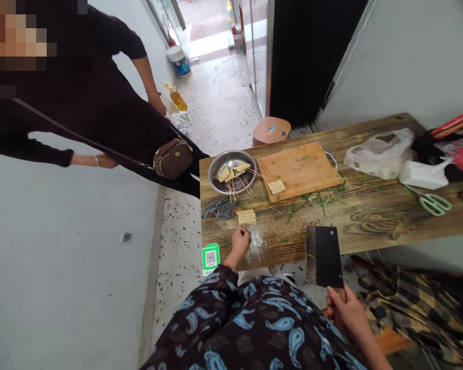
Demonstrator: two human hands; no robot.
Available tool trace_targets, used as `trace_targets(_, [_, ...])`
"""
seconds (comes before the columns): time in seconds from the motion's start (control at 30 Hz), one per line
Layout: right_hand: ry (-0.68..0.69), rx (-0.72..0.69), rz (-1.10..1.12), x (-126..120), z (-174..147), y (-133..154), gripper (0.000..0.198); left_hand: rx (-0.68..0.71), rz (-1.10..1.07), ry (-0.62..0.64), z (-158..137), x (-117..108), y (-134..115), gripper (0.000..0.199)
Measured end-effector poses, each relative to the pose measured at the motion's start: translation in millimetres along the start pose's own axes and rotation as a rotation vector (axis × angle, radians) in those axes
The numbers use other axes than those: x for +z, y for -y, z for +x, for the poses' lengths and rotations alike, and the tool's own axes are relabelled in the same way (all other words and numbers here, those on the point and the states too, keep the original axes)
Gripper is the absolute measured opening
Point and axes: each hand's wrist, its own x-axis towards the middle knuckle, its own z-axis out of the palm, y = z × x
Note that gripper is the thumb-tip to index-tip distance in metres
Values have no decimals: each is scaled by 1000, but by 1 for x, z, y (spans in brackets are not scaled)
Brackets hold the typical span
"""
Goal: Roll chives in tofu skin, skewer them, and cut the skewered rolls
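Note:
My right hand (345, 303) grips the handle of a cleaver (327, 257), its broad dark blade extending past the table's front edge. On the table's near side, my left hand (241, 240) has its fingers curled together; what they hold, if anything, is hidden. Just beyond it lies a small row of pale yellow rolls (247, 217). Another short row of rolls (277, 187) rests on the wooden cutting board (304, 167). To the left of the board, a steel bowl (213, 180) contains skewered rolls (233, 172) with their sticks leaning over the rim.
A grey cloth (219, 209) and a green QR-code card (211, 258) lie at the table's left end. Green scraps (320, 200) litter the wood. Scissors (434, 203) and a plastic bag (381, 151) lie to the right. A person (100, 103) stands beyond the table's left end.

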Motion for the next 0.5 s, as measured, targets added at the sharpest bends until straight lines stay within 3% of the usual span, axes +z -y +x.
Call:
trace_targets(0.13, [7, 19, -46, 3, 4, 1, 33, -22, -145, 112, 0, -13, 3, 13])
trace_targets(0.3, [-23, 20, -112, 4, 10, 7, 35, 62, -183, 292, -5, -26, -5, 20])
trace_targets(0.4, [-31, -25, -108, 4, 10, 18, 36, 170, -148, 436, -9, -31, -24, 22])
trace_targets(0.5, [-61, -76, -104, 4, 8, 31, 35, 313, -92, 551, -10, -35, -59, 26])
